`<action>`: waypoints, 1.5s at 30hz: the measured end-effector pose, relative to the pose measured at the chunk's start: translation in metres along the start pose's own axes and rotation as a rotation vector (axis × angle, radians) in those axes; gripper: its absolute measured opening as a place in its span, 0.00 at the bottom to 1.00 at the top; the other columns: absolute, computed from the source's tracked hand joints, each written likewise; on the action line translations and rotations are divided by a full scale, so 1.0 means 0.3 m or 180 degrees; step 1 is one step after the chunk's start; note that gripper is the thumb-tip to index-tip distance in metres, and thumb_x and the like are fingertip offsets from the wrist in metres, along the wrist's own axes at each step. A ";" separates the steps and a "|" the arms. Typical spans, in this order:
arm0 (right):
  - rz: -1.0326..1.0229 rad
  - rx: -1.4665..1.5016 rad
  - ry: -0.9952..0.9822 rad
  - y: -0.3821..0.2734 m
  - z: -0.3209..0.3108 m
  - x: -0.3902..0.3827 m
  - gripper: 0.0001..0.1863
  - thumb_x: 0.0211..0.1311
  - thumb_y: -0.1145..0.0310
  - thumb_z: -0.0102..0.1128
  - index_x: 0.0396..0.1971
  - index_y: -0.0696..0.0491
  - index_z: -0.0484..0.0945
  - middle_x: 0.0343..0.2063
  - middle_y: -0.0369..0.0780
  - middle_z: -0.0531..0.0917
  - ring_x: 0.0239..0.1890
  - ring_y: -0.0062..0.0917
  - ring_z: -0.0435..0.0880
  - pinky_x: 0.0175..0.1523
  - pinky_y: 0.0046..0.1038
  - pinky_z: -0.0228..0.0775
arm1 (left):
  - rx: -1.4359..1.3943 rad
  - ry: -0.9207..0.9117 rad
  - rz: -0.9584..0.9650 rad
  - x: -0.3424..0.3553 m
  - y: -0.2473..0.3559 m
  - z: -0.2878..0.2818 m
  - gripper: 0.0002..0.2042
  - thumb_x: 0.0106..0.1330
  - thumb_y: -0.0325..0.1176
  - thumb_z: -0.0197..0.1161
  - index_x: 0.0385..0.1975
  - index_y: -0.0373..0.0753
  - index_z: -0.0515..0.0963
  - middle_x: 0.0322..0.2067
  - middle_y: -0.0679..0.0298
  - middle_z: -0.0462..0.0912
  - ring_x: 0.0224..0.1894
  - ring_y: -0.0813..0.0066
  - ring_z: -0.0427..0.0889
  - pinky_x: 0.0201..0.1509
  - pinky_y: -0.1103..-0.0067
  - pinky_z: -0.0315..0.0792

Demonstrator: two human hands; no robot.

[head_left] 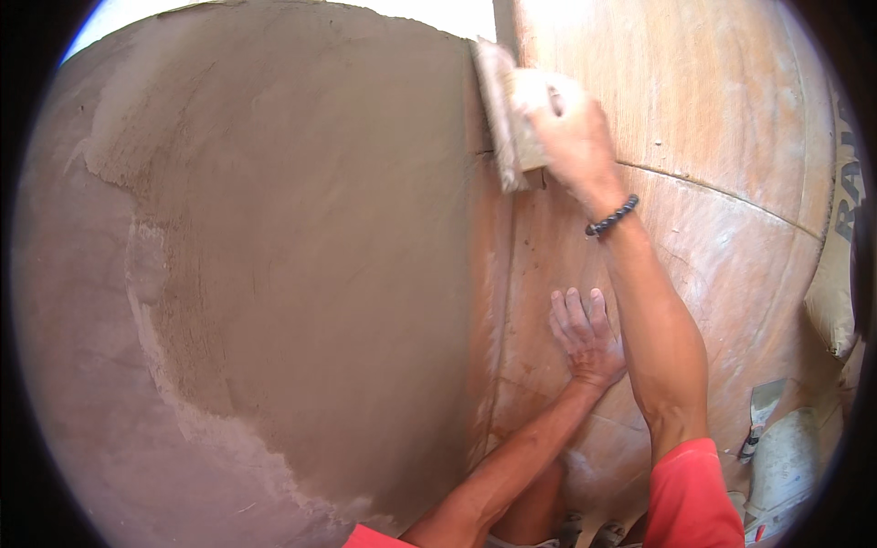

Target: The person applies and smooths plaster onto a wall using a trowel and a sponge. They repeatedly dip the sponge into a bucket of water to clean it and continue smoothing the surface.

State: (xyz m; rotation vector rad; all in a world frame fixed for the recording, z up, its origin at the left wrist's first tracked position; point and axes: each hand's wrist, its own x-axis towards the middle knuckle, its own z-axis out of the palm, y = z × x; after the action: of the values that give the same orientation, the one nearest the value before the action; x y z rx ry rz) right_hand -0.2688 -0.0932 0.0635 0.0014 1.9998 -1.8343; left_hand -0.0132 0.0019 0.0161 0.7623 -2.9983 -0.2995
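My right hand (571,128), with a dark beaded bracelet at its wrist, is closed around the handle of a plastering float (502,119). The float is caked with pale material and slightly blurred. Its long face points left, at the upper right border of a broad patch of wet grey-brown plaster (320,237). Lower down, my left hand (585,338) lies on the wood-patterned tiles (676,265) with its fingers stretched out and dusty. It holds nothing. My right forearm passes just right of it.
Older purplish plaster (73,347) surrounds the wet patch on the left, along a ragged border. At the right edge sits a printed paper sack (831,292). A scraper (760,416) lies near a whitish, dusty container or bag (786,466). My feet show at the bottom.
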 end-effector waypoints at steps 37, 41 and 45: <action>-0.0477 0.0750 -0.0153 -0.339 -0.011 -0.111 0.21 0.61 0.64 0.61 0.49 0.62 0.73 0.36 0.51 0.84 0.38 0.33 0.86 0.42 0.31 0.77 | -0.0040 0.0071 -0.0078 -0.031 0.029 0.027 0.33 0.64 0.48 0.57 0.64 0.35 0.59 0.64 0.42 0.56 0.67 0.35 0.55 0.67 0.46 0.53; -0.0802 0.0313 -0.0167 -0.355 0.075 -0.252 0.22 0.62 0.64 0.61 0.51 0.62 0.73 0.37 0.50 0.84 0.38 0.31 0.86 0.43 0.31 0.78 | -0.0008 0.0083 -0.0112 -0.018 0.001 -0.008 0.33 0.63 0.48 0.58 0.64 0.35 0.59 0.63 0.41 0.56 0.67 0.35 0.55 0.67 0.46 0.53; -0.0853 0.0714 -0.0420 -0.253 0.027 -0.475 0.19 0.59 0.69 0.62 0.47 0.63 0.73 0.32 0.56 0.82 0.37 0.46 0.85 0.40 0.38 0.77 | -0.0010 0.0079 -0.0152 -0.015 -0.002 -0.029 0.34 0.63 0.48 0.58 0.64 0.34 0.60 0.63 0.41 0.56 0.67 0.35 0.55 0.67 0.45 0.52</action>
State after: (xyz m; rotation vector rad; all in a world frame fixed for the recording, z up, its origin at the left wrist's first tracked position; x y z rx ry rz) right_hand -0.1581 -0.0708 0.1791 -0.3276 1.7640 -2.1553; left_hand -0.0083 0.0021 0.0247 0.8318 -2.9594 -0.2941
